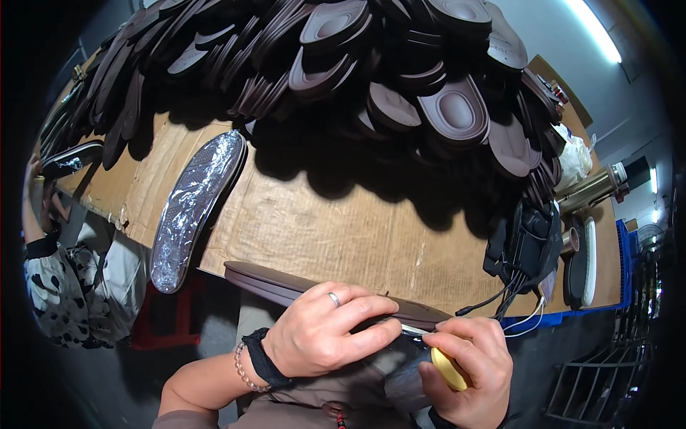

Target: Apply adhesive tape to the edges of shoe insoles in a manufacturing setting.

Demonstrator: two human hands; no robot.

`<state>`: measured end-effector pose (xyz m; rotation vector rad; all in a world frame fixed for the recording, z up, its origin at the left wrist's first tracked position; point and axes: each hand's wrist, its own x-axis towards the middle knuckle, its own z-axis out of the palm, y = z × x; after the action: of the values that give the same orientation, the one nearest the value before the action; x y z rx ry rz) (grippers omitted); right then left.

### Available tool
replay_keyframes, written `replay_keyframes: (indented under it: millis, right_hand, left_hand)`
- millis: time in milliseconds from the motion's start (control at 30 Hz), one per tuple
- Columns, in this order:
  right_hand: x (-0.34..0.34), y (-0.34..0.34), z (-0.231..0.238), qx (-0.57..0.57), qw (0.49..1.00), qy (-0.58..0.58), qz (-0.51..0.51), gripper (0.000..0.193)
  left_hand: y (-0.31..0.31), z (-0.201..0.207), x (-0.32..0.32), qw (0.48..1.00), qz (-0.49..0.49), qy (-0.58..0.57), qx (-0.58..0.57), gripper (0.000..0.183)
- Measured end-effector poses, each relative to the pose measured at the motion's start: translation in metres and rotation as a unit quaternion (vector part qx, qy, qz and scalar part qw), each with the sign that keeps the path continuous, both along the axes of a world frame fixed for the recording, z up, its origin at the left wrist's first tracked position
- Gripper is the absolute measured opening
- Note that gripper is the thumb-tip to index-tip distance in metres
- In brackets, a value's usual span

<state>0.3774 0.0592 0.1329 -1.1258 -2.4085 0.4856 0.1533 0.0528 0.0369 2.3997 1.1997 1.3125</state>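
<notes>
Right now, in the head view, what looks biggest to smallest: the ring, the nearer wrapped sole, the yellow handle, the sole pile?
1. Sole pile
2. Nearer wrapped sole
3. Yellow handle
4. Ring

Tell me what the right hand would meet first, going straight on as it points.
The right hand, gripping a yellow-handled tool, would likely meet the brown shoe sole first, though the left hand lies close and depth is unclear.

This is a footwear workshop, with soles [394,106] heaped beyond the left hand [325,329] on a cardboard-covered table [307,225] and another person [71,293] to its left.
</notes>
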Motion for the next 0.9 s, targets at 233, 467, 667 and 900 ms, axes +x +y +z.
replay_keyframes:
  millis: [233,467,667,900]
  right_hand:
    - [0.002,-0.003,-0.011,-0.01,0.997,-0.01,-0.072,0.034]
    - [0.002,-0.003,-0.013,-0.011,0.997,-0.007,-0.075,0.035]
    - [0.001,-0.003,-0.012,-0.013,0.996,-0.014,-0.082,0.035]
    - [-0.003,-0.002,-0.005,-0.023,0.997,-0.014,-0.077,0.034]
  left_hand:
    - [0.0,-0.002,0.0,1.0,0.001,0.0,-0.003,0.025]
    - [-0.001,-0.002,-0.001,1.0,0.0,-0.002,-0.013,0.026]
    - [-0.001,0.002,0.002,1.0,0.01,-0.006,-0.01,0.023]
    - [-0.002,0.0,0.002,1.0,0.012,0.005,-0.019,0.025]
